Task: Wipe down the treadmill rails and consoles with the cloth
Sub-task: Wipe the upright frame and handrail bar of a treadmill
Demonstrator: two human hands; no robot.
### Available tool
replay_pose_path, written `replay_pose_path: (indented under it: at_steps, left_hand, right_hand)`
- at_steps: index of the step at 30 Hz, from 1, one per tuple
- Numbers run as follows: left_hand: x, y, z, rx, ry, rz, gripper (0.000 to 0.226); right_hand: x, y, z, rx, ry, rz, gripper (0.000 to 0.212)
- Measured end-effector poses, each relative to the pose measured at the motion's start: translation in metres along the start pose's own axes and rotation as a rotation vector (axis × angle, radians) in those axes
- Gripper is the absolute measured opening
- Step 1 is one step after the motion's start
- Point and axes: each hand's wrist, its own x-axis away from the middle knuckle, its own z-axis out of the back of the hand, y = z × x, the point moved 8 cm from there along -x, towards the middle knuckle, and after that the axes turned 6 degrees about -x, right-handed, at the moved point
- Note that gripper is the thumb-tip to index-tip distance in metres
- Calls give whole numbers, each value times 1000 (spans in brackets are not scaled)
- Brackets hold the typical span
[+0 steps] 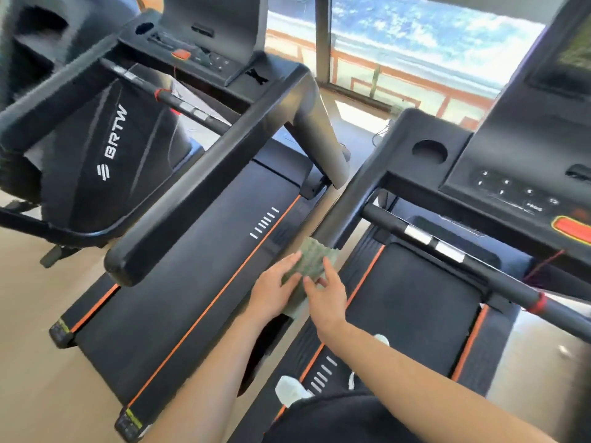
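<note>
Left hand (275, 290) and right hand (326, 297) lie flat, fingers near straight, pressing rather than clamping the green waffle-textured cloth (311, 260), which drapes over the lower end of the right treadmill's matte black rounded rail (348, 203).

**Cloth** (308, 266): lower part was covered by the left hand (275, 290) and right hand (326, 295). The left thumb was out of sight, so its grip could not be told.
**Rail** (348, 199): near end lay hidden beneath cloth and hands.
**Right console** (511, 193): was cut by the right edge, key markings too small to read.
**Red button** (575, 228): ran partly out of frame.
**Screen** (572, 49): was cut by the top and right edges.
**Left console** (208, 59): keys were blurred.
**Machine** (22, 59), far left: was smeared, possibly another trainer.
**Shoe** (291, 390): heel was hidden behind dark clothing.
</note>
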Motion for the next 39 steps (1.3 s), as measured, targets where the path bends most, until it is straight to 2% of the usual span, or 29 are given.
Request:
replay_pose_path:
  at_steps: [7,12,16,26,32,39]
  left_hand:
    - [-76,50,-13,-49,-121,-59,53]
    - [-118,81,-22,-114,-202,-126,56]
    - [-120,82,-21,-103,-208,-107,57]
    - [-37,23,-2,110,-199,-55,52]
    - [33,-22,14,161,-195,-9,53]
    - [113,-74,30,137,-110,-11,52]
  right_hand:
    - [-65,-36,29,-93,20,8,68]
    - [-112,-48,48,-117,-33,59,77]
    - [-118,-44,49,-136,-93,50,81]
    - [-27,-7,11,10,-134,69,94]
    - [25,32,-14,138,-181,62,101]
    - [83,84,-46,196,-241,-12,105]
